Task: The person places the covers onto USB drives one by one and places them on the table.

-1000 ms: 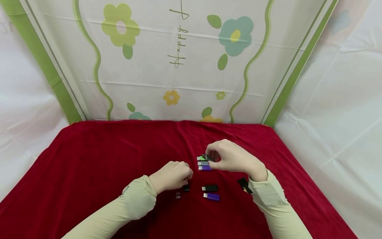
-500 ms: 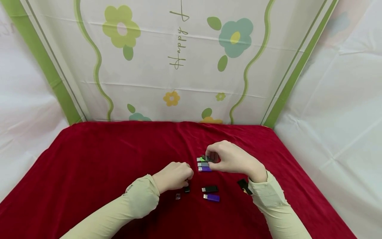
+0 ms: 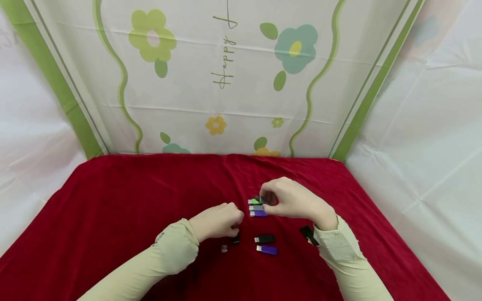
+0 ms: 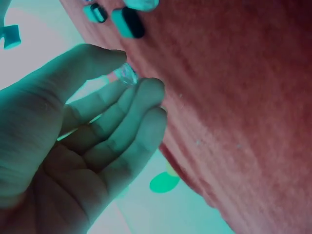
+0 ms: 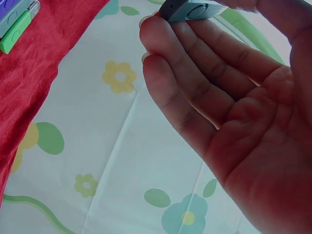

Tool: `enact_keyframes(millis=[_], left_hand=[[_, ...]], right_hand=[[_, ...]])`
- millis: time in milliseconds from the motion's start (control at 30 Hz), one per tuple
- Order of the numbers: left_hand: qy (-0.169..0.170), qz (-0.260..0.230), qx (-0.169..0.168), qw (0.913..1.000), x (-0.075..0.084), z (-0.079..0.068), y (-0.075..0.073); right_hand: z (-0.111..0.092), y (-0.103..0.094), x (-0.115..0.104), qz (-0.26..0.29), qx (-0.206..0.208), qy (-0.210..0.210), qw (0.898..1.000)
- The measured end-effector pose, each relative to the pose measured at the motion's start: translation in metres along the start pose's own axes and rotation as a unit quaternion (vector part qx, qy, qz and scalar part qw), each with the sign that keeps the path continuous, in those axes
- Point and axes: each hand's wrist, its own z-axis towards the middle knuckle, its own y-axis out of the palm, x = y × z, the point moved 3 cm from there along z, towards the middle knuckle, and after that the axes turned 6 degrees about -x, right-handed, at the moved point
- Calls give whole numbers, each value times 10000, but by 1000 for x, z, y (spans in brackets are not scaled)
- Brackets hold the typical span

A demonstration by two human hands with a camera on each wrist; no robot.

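Note:
My left hand (image 3: 220,220) pinches a small clear cap (image 4: 127,74) between thumb and fingertips, just above the red cloth. In the right wrist view my right hand (image 5: 229,97) pinches a grey USB flash drive (image 5: 190,10). In the head view that hand hovers beside a row of capped USB drives: one green (image 3: 255,201), one grey (image 3: 257,207) and one purple (image 3: 258,213). Nearer lie two uncapped drives, a black one (image 3: 265,238) and a purple one (image 3: 269,250). A small black piece (image 3: 236,240) and another clear cap (image 3: 224,248) lie below my left hand.
Red cloth (image 3: 150,200) covers the table. A black item (image 3: 308,234) lies next to my right sleeve, partly hidden by it. A flower-printed white sheet (image 3: 248,96) stands behind the table, and white sheets hang at both sides.
Both hands stay almost in place with their grips kept. My left hand shifts only slightly over the small black piece, and the head view tips up a little.

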Motion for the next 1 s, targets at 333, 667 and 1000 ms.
enact_keyframes(millis=[333,667,1000], left_hand=[[412,-664,1243,9892,6,-29,-47],[676,-884,2546,9606,13,-55,-73],[620,-851,2644,9586,15,-61,-79]], right_hand=[[-4,-4,-3,-31,104,-3,9999],[-7,-8,-7,-73,227,-150,9996],[-11,-14,-12,-177,356,-306,9987]])
